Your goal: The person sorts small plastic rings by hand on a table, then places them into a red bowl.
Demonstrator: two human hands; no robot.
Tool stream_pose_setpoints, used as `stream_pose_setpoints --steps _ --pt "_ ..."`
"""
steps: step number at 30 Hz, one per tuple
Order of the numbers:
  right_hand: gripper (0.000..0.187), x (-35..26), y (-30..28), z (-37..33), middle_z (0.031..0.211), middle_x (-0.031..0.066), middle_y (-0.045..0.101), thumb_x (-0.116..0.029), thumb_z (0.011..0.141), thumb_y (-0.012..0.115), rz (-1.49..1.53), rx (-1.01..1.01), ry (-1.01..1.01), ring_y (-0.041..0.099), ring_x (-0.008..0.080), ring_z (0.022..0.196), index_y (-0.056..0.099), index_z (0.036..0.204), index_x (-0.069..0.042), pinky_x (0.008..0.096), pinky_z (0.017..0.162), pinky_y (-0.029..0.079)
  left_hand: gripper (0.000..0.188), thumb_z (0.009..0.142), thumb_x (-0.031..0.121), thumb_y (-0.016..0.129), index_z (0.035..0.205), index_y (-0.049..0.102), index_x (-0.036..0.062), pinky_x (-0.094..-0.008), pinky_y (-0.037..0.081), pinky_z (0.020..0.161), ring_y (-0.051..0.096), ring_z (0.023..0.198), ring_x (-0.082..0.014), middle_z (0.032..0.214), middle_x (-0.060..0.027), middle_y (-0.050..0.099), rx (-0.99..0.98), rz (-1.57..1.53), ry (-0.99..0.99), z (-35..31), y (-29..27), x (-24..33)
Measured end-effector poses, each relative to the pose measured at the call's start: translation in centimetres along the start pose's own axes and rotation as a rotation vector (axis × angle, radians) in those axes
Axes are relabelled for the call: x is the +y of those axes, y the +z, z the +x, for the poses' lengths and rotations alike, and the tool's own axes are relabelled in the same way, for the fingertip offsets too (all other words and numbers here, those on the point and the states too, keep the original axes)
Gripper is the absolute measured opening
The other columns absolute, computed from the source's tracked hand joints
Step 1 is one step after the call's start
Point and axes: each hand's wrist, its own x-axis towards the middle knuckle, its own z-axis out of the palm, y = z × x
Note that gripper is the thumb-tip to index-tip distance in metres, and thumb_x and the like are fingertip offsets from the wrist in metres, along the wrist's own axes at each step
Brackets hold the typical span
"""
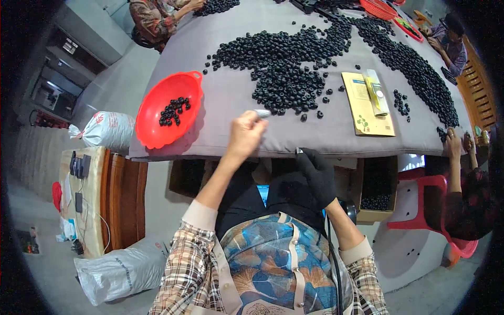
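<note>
Left hand [245, 136]: fingers curled over surface [220, 123], near edge; blurred, can't tell if holding. Loose black pieces [289, 86] mid-surface, just beyond; best pinched lightly, singly. Gloved right hand [318, 176] at near edge, fingers mostly together, small pale bit at tips, hold unclear; best kept steady. Red bowl [170, 86], near-left corner: some black pieces. Cardboard box [374, 216], below near edge, right: more.

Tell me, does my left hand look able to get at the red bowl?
Probably yes: the red bowl sits to the left hand's left, and only grey cloth shows between them.
</note>
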Motion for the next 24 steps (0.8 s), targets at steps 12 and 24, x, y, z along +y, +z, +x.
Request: stream_pose_setpoints --steps 12,24 --pt "0.024 0.2 -0.8 -0.2 0.088 0.0032 0.060 -0.015 0.086 0.056 -0.133 0.171 -0.144 0.052 0.0090 0.080 0.059 0.103 0.001 0.0243 0.072 0.043 0.020 0.069 0.018 0.069 0.077 0.059 0.0035 -0.0410 0.045 0.063 0.057 0.073 -0.0303 0.079 -0.0125 0.056 0.003 0.549 0.230 2.4 9.8 0.9" --pt "0.033 -0.2 -0.6 0.7 0.092 0.0142 0.057 -0.021 0.083 0.059 0.201 0.186 0.249 0.056 0.0225 0.087 0.053 0.106 0.002 0.0313 0.078 0.044 0.008 0.080 0.004 0.059 0.088 0.061 0.0022 -0.0168 0.041 0.040 0.054 0.048 -0.0054 0.066 -0.0032 0.060 -0.262 -0.543 -0.221 -0.8 6.0 1.2"
